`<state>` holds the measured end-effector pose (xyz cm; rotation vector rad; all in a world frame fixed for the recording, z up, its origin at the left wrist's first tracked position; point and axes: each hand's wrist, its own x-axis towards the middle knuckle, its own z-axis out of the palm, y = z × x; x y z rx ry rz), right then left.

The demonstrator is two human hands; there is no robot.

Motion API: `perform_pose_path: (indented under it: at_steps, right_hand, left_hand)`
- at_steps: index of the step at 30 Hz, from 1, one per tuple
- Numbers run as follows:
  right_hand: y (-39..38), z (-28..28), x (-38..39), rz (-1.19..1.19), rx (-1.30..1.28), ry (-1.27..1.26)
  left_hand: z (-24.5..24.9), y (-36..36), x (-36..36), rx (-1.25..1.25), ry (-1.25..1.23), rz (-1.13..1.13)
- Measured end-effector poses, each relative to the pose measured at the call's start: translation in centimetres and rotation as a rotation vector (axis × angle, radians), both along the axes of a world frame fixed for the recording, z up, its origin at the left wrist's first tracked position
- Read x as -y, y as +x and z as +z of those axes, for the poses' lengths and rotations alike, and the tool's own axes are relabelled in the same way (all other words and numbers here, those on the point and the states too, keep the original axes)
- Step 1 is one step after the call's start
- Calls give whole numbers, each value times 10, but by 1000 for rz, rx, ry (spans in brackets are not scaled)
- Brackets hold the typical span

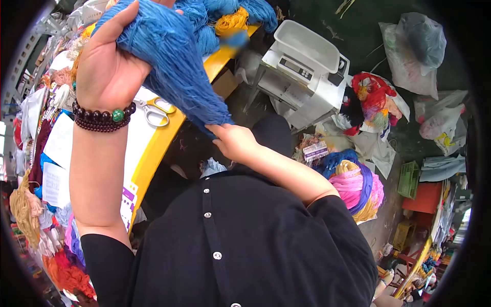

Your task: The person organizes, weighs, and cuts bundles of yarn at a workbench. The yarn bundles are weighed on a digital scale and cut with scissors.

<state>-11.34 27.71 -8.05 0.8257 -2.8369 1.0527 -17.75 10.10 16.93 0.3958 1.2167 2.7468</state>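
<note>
A long skein of blue yarn stretches between my two hands, slanting down from upper left to the middle of the view. My left hand, with dark beaded bracelets on its wrist, holds the skein's broad upper end, thumb on the near side. The skein narrows toward my right hand, whose fingers are closed around its lower end. A pair of scissors with grey and yellow handles lies under the skein on a white sheet at the yellow table edge.
More blue skeins and a yellow-orange skein lie at the table's far end. A white scale stands on a small stand to the right. Multicoloured yarn bundles and plastic bags are on the floor. Heaped yarn lines the left.
</note>
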Motion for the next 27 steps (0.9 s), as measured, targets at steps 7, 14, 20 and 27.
perform_pose_path:
  at_steps: [7,14,20,27]
  right_hand:
    - [2,-8,-32,-74,-252,220]
    - [-11,-27,-32,-101,-143,465]
    - [3,-39,-18,100,-150,214]
    - [-10,-53,-4,96,-130,354]
  left_hand:
    - [26,-9,-13,-11,114,-6]
    - [2,-27,-14,-104,60,-242]
    - [-10,-27,-8,-51,154,-280]
    - [-5,-18,-11,-101,77,-213]
